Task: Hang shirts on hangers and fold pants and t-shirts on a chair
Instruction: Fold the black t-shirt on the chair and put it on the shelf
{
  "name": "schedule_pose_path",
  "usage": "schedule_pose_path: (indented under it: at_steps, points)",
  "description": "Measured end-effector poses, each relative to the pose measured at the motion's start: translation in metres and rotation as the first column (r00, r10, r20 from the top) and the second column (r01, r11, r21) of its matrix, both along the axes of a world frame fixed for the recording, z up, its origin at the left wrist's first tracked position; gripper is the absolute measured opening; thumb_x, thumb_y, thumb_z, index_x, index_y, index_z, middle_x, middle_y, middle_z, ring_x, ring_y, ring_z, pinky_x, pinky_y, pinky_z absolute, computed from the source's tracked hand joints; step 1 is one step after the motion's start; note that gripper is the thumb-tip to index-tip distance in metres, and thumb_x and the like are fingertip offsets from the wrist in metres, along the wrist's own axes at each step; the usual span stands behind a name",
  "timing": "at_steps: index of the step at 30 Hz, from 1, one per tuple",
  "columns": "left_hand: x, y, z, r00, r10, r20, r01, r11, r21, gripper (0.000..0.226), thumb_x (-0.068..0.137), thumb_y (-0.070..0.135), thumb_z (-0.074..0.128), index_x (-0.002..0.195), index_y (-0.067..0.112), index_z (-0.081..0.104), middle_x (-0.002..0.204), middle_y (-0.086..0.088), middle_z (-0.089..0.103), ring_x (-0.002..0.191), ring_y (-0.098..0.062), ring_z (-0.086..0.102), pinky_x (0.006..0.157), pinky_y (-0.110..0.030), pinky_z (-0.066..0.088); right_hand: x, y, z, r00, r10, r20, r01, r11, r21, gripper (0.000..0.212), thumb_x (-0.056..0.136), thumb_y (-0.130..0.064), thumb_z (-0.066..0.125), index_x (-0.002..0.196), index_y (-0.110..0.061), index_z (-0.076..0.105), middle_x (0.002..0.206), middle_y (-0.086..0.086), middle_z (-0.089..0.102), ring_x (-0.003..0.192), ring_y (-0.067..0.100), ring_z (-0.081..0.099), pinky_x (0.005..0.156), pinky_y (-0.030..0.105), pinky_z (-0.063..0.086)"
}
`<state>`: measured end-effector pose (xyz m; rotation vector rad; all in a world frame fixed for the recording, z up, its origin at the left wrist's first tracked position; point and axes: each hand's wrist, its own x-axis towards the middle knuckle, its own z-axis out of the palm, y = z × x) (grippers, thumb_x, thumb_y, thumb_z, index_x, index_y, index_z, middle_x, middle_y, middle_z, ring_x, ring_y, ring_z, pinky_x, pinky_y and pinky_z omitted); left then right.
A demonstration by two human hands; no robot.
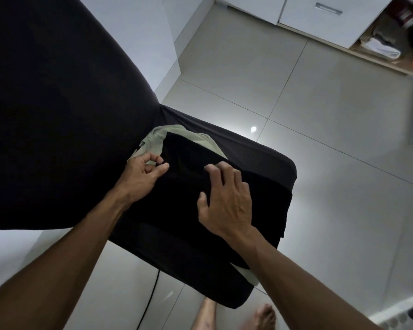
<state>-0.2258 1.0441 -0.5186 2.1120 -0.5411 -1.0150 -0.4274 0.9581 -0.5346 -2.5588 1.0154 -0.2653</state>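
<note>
**Black garment being folded on the chair seat**

Black fabric covers the chair (pixel 45 115), whose tall back fills the left of the view and whose seat runs toward the lower right. On the seat a pale green garment (pixel 157 135) is seen lying flat, with its far edge showing near the chair back and a small corner showing at the near edge; it is judged to be already folded. A black garment (pixel 177 198) is laid on top of it and appears partly folded, so the present step is taken to be the squaring of this piece. No hangers are visible, and how many garments are left cannot be told.

At the left edge of the black garment, the left hand (pixel 141 173) is held with its fingers (pixel 163 166) curled, thumb and forefinger brought together on the cloth's edge in a pinch, just where the green fabric meets the black. To the right, the right hand (pixel 227 198) is laid on top of the black garment with its fingers (pixel 212 169) spread and slightly bent, the tips pressed onto the cloth; nothing is gripped by it.

Further right, a tiled floor (pixel 320 115) is seen, and white cabinets (pixel 308 15) with an open shelf of folded linen (pixel 382 47) are seen at the top right.
</note>
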Motion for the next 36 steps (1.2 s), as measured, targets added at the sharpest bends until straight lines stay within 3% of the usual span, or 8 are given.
schedule_pose_path:
  at_steps: [5,9,12,15,21,25,30,36]
  points:
    - [-0.009,-0.003,-0.018,0.996,0.03,0.083,-0.033,0.999,0.035,0.018,0.097,0.032,0.06,0.092,0.015,0.059,0.05,0.006,0.045,0.044,-0.011,0.04,0.048,-0.027,0.04,-0.005,0.01,-0.019,0.957,0.182,-0.226,-0.197,0.979,-0.047,0.044,0.082,-0.04,0.071,0.119,-0.019,0.059,0.123,0.006,0.056,0.11,0.029,0.056,0.079,0.045,0.05]
    - [-0.009,0.0,-0.024,0.981,-0.032,0.19,0.026,0.999,0.03,0.016,0.098,0.033,0.058,0.088,0.02,0.055,0.059,-0.004,0.05,0.046,-0.012,0.04,0.045,-0.029,0.036,-0.004,0.004,-0.023,0.999,0.021,0.027,-0.027,0.976,0.217,0.016,0.094,-0.03,0.063,0.107,-0.021,0.067,0.106,-0.004,0.062,0.099,0.016,0.056,0.081,0.033,0.049]
    - [-0.01,0.004,-0.026,0.97,-0.052,0.236,0.049,0.999,0.018,0.016,0.098,0.032,0.058,0.087,0.021,0.053,0.062,-0.008,0.052,0.046,-0.012,0.039,0.044,-0.028,0.035,-0.008,-0.008,-0.014,0.981,-0.149,0.128,0.05,0.819,0.571,0.014,0.095,-0.035,0.065,0.103,-0.024,0.069,0.1,-0.011,0.065,0.095,0.006,0.058,0.082,0.017,0.045]
    - [-0.01,0.007,-0.027,0.967,-0.066,0.244,0.066,0.998,0.01,0.016,0.098,0.032,0.057,0.087,0.022,0.053,0.06,-0.006,0.048,0.045,-0.01,0.036,0.044,-0.026,0.034,-0.013,-0.023,-0.004,0.938,-0.333,0.096,0.11,0.548,0.829,0.018,0.09,-0.041,0.071,0.089,-0.023,0.072,0.083,-0.004,0.071,0.077,0.01,0.069,0.072,0.025,0.059]
    - [-0.007,0.011,-0.032,0.961,-0.096,0.259,0.087,0.995,0.045,0.015,0.098,0.035,0.057,0.087,0.026,0.053,0.066,-0.018,0.06,0.05,-0.018,0.047,0.048,-0.033,0.042,-0.004,-0.021,-0.01,0.993,0.079,-0.083,-0.038,0.91,0.412,0.051,0.083,-0.057,0.07,0.124,-0.03,0.057,0.121,-0.006,0.05,0.109,0.013,0.048,0.084,0.032,0.05]
    - [-0.009,0.012,-0.037,0.951,-0.104,0.291,0.089,0.994,0.066,0.016,0.098,0.033,0.058,0.086,0.024,0.053,0.06,-0.013,0.054,0.049,-0.014,0.044,0.047,-0.031,0.038,0.0,-0.008,-0.023,0.969,0.231,-0.091,-0.231,0.973,0.015,0.02,0.096,-0.038,0.062,0.108,-0.023,0.065,0.115,0.002,0.057,0.102,0.024,0.055,0.069,0.04,0.053]
    - [-0.01,0.011,-0.042,0.946,-0.094,0.31,0.073,0.994,0.08,0.017,0.098,0.031,0.057,0.085,0.022,0.052,0.057,-0.006,0.052,0.046,-0.012,0.042,0.044,-0.028,0.036,0.003,-0.008,-0.021,0.999,-0.02,0.041,0.008,0.964,0.266,0.019,0.099,-0.037,0.052,0.1,-0.021,0.062,0.106,-0.004,0.057,0.097,0.017,0.052,0.076,0.04,0.052]
    - [-0.01,0.012,-0.046,0.946,-0.094,0.311,0.066,0.993,0.098,0.016,0.098,0.032,0.057,0.085,0.023,0.052,0.059,-0.005,0.055,0.048,-0.015,0.046,0.046,-0.029,0.038,-0.002,0.002,-0.025,0.971,0.221,-0.092,-0.207,0.968,0.145,0.027,0.089,-0.045,0.065,0.111,-0.028,0.065,0.132,0.0,0.051,0.121,0.024,0.048,0.087,0.045,0.05]
